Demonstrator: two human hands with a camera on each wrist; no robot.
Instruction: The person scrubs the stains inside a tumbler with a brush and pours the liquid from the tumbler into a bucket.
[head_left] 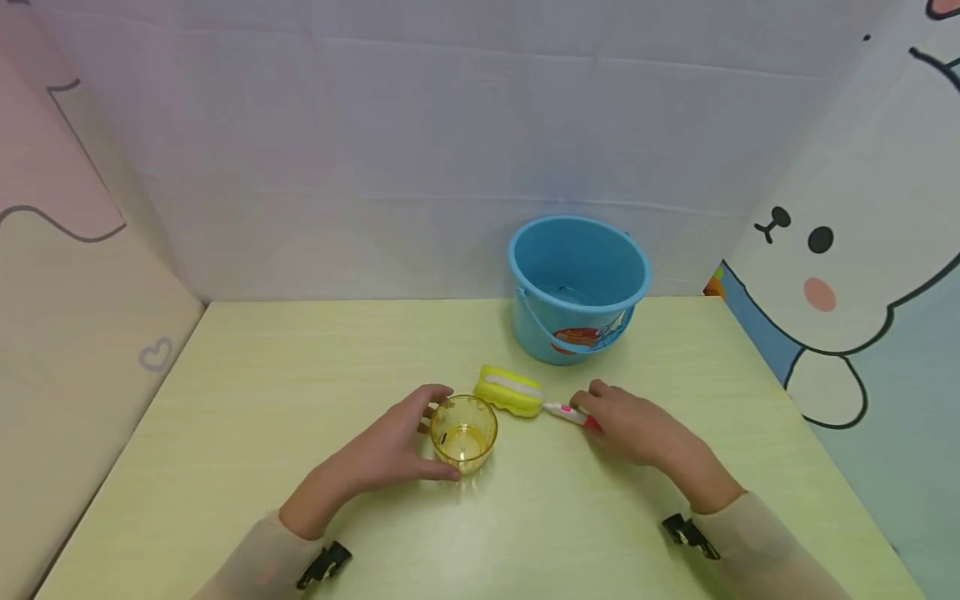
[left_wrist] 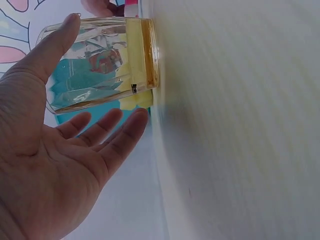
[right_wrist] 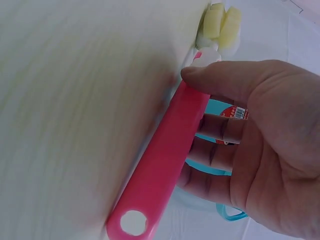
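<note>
An amber-tinted clear glass cup (head_left: 463, 433) stands upright on the table, with my left hand (head_left: 397, 442) spread around its left side. In the left wrist view, the thumb lies along the cup (left_wrist: 100, 65) while the other fingers (left_wrist: 125, 135) extend loosely, with a gap to its wall. My right hand (head_left: 630, 421) pinches the pink-and-white handle of a sponge brush (head_left: 510, 390), whose yellow-and-white head points left, close to the cup. The right wrist view shows thumb and fingers on the pink handle (right_wrist: 162, 160), near its white neck; its holed end sticks out free.
A blue bucket (head_left: 573, 333) with its handle hanging down the front stands at the back of the pale wooden table (head_left: 300, 358), behind the brush. A white cloth backdrop (head_left: 420, 150) rises at the table's back edge, and printed panels flank both sides.
</note>
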